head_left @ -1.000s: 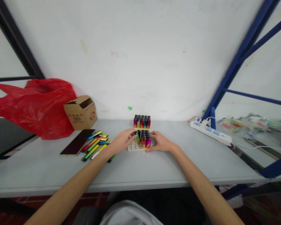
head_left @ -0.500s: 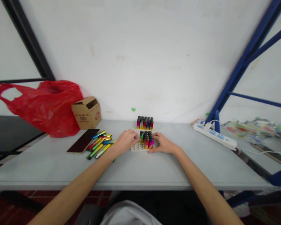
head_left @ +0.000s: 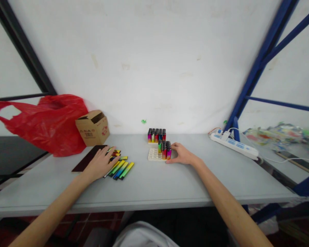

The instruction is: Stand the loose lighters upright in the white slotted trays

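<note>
Seemingly, left fingers [head_left: 110, 152] are selecting, unclenched, over loose lighters [head_left: 127, 170]; right fingers [head_left: 176, 145] are flanking tray [head_left: 152, 155], grip unclear; next move is probably requiring one-lighter pinch.

2 hands [head_left: 182, 154] are showing bare, 2 forearms [head_left: 220, 193] are matching them, and a pale grey garment [head_left: 144, 236] is peeking in!

The left hand [head_left: 100, 164] hides parts of the loose lighters [head_left: 121, 170] and smartphone [head_left: 89, 159] — whether it grips anything is unclear. Plastic packaging [head_left: 283, 134] at right is blurred — contents indistinct.
</note>
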`<state>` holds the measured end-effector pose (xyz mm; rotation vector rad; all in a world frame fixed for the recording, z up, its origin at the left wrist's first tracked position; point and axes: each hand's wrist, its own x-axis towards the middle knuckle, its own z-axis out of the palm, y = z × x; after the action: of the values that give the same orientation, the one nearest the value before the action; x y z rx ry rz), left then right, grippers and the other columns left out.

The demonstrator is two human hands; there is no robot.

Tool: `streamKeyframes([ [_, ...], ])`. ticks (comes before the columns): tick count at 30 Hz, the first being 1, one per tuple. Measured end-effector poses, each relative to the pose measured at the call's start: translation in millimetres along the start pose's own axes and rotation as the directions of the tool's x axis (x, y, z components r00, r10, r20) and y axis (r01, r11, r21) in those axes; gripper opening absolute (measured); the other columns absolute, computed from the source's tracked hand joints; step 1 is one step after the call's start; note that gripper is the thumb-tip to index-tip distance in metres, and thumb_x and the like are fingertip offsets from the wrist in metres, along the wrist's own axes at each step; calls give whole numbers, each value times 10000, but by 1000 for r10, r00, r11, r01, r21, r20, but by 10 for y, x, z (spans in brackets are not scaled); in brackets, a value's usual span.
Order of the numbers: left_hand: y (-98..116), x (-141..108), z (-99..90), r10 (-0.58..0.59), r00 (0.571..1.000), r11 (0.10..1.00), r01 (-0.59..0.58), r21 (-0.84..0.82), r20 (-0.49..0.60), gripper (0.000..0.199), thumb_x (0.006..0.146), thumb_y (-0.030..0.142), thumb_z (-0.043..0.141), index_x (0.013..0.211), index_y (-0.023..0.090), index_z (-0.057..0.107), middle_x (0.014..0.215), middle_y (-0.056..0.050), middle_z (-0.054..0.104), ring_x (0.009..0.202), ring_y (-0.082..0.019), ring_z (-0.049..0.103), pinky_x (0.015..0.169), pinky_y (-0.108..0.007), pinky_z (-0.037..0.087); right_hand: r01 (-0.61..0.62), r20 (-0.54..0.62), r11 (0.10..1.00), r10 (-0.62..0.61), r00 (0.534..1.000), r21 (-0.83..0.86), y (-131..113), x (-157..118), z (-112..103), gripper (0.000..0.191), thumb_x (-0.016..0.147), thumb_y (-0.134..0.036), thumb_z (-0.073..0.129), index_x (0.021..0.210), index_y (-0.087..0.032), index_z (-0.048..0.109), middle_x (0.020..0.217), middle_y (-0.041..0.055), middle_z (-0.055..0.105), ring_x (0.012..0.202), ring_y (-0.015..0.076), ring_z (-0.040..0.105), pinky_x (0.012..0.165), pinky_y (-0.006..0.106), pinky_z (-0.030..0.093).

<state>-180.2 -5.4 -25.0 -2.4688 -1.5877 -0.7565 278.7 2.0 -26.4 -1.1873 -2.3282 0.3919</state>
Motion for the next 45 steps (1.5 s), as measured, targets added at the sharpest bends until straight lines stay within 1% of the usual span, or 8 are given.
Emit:
streamKeyframes([
  [4,120,53,111,-13,999,1000,14,-27,41,494,999,458,395,1253,164,700,1334,-201,712,1276,-361,625,1160,-583,429,7,-3,1000,-7,1000,5,25,-4,-13,783,719,-658,899,1309,-168,741,1212,158,673,1142,337,633,1068,484,503],
  [11,348,356,250,31,1000,990,-31,-141,-3,386,960,367,448,1133,195,747,1127,-157,772,1100,-321,694,1057,-496,531,27,-15,1000,-27,1000,10,92,13,40,807,727,-660,892,1346,-171,721,1240,155,668,1153,326,636,1080,478,498],
  [18,635,483,-38,-66,996,964,47,-261,-66,439,954,498,534,1205,185,712,1033,-115,763,896,-276,730,880,-398,574,8,-24,1000,-8,1000,1,69,23,49,839,702,-672,903,1333,-149,725,1247,172,668,1164,343,627,1074,488,507],
  [23,1138,733,-236,-55,997,844,75,-531,54,504,970,577,559,1304,212,651,665,24,647,546,-166,582,551,-258,469,16,-33,1000,-16,999,5,47,17,30,803,712,-658,906,1322,-167,729,1232,150,672,1148,321,629,1075,468,502],
  [29,1625,1010,-21,-19,986,586,146,-797,167,449,849,534,755,1154,224,644,527,98,496,388,-89,405,402,-198,310,27,-10,1000,-27,1000,-2,46,17,5,783,729,-630,910,1345,-185,720,1197,136,676,1143,316,619,1080,471,487],
  [37,1566,949,332,-148,974,350,212,-912,170,460,685,527,899,858,153,695,679,-5,677,477,-111,536,473,-264,448,4,1,1000,-4,1000,2,32,-10,-26,794,712,-698,886,1281,-166,733,1225,149,656,1146,323,619,1076,490,499],
  [40,1556,914,333,-83,970,326,244,-913,229,472,712,570,877,815,163,663,737,-30,726,689,-190,698,697,-341,593,-6,7,1000,6,1000,-4,20,-23,-33,799,716,-713,872,1277,-162,732,1231,153,649,1145,326,615,1073,490,501],
  [45,1544,871,299,26,977,315,193,-929,212,461,785,551,852,945,156,676,1009,-119,799,980,-258,742,883,-407,600,-9,22,1000,9,1000,-8,7,-29,-44,780,753,-692,859,1312,-167,718,1261,152,639,1176,324,604,1095,483,485],
])
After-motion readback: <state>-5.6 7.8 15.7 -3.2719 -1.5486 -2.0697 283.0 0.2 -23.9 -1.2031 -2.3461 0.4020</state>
